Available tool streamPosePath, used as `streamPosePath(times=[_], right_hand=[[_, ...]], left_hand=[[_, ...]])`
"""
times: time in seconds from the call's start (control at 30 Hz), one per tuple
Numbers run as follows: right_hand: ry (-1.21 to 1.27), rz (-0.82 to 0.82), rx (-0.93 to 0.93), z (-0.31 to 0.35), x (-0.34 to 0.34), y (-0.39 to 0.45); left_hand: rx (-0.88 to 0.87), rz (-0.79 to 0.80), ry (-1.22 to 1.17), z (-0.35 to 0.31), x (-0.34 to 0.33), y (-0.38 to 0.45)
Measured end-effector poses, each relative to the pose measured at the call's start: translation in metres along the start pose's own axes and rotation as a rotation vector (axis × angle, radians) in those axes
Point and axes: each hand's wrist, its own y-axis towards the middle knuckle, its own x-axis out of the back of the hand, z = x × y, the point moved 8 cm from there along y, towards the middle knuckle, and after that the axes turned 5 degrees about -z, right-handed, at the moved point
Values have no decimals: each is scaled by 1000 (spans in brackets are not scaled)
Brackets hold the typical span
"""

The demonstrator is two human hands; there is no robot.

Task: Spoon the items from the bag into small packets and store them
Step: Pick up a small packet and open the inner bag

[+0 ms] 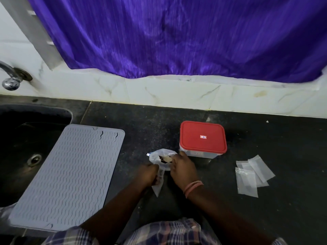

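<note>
A clear plastic bag (pixel 155 157) with dark items inside lies on the black counter at centre. A pale spoon (pixel 167 159) reaches into the bag's mouth, and my right hand (pixel 183 169) grips it. My left hand (pixel 148 175) pinches a small clear packet (pixel 158 187) just below the bag. Three empty small packets (pixel 251 175) lie loose to the right. A container with a red lid (pixel 202 137) stands shut behind my right hand.
A grey ribbed mat (pixel 70 174) covers the counter's left part and overhangs a dark sink (pixel 21 147). A tap (pixel 10 76) is on the tiled wall at far left. A purple curtain (pixel 177 36) hangs behind the counter.
</note>
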Motion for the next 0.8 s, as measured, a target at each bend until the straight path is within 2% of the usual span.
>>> streamPosePath(times=[0.13,0.27,0.33,0.4,0.53,0.67,0.73,0.8], right_hand=[[89,-18,-92,4,8,7],[-113,47,88,12,8,5],[-145,80,100,10,6,4],[-74,76,4,5,6,4],[271,-32,-394,-18,15,2],[456,10,-659,-38,3,-2],[433,38,-666,-39,0,-2],[311,70,-467,-24,3,5]], left_hand=[[20,34,-86,0,-5,3],[54,43,-127,0,-7,7],[62,40,-149,-1,-9,8],[62,51,-157,-1,-10,6],[73,56,-184,-1,-13,6],[84,53,-160,-2,-12,9],[70,65,-140,-2,-12,10],[47,75,-134,-2,-14,10]])
